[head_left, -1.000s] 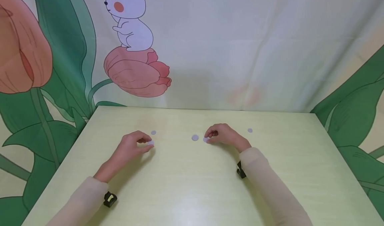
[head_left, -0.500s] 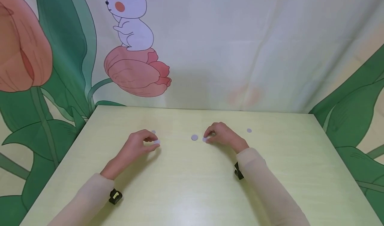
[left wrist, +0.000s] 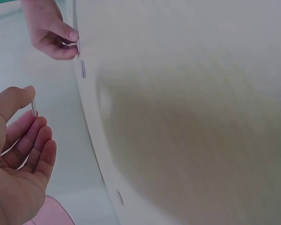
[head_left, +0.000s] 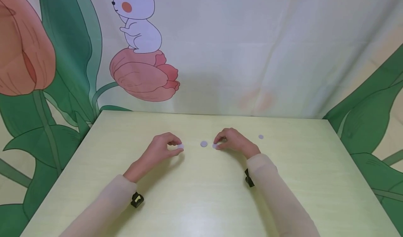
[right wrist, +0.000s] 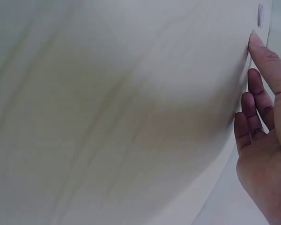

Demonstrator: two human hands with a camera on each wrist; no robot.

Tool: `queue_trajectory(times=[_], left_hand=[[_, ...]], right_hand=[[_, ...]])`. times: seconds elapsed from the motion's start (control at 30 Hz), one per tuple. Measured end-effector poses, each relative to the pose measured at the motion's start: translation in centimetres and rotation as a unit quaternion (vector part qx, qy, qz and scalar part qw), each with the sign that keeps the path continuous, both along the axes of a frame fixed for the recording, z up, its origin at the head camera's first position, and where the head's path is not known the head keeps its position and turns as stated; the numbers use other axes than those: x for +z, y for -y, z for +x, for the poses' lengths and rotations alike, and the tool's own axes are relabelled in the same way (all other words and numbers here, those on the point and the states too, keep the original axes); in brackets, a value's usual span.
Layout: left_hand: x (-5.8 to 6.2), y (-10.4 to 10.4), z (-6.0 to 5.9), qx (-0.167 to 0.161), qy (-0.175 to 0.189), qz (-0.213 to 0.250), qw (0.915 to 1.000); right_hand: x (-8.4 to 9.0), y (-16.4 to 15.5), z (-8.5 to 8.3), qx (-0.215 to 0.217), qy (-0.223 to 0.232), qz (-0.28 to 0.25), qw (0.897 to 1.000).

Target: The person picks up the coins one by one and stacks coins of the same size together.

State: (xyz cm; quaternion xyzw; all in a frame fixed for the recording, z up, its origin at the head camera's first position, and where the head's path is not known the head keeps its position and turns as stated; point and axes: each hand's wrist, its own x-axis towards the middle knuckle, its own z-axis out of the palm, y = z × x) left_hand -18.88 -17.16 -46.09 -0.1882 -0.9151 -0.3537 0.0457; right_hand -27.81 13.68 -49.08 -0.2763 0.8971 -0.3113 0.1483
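My left hand (head_left: 162, 148) pinches a thin pale lilac disc (head_left: 180, 146) between thumb and fingers, held over the table; its edge shows in the left wrist view. My right hand (head_left: 231, 141) pinches a similar disc (head_left: 215, 146) low at the tabletop. Between the two hands lies another round disc (head_left: 204, 144), close to the right fingertips; edge-on in the left wrist view, this middle disc (left wrist: 83, 69) looks like two thin layers. In the right wrist view my right fingers hide the disc they hold.
A smaller disc (head_left: 261, 136) lies at the back right of the pale wooden table (head_left: 201, 195). One more disc (left wrist: 120, 198) shows in the left wrist view, hidden behind the left hand in the head view. A printed curtain (head_left: 220, 55) hangs behind the far edge.
My left hand has moved right with its disc, toward the middle disc, and now covers the small disc at the back left. My right hand has stayed nearly still.
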Motion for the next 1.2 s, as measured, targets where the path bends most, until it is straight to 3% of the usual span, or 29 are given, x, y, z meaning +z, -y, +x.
queue_trajectory(times=[0.2,0.57,1.2], left_hand=[[0.2,-1.7,-0.6,-0.014,-0.004,0.005,0.9999],[0.5,-3.6,-1.1,-0.028,0.02,0.017,0.9993],[0.4,-5.5,-1.7,-0.04,-0.026,-0.021,0.9986]], right_hand=[[-0.1,0.0,0.0,-0.003,0.006,-0.006,1.0],[-0.6,-0.1,-0.6,0.001,-0.004,-0.002,1.0],[-0.6,-0.2,-0.5,-0.004,0.001,0.0,1.0]])
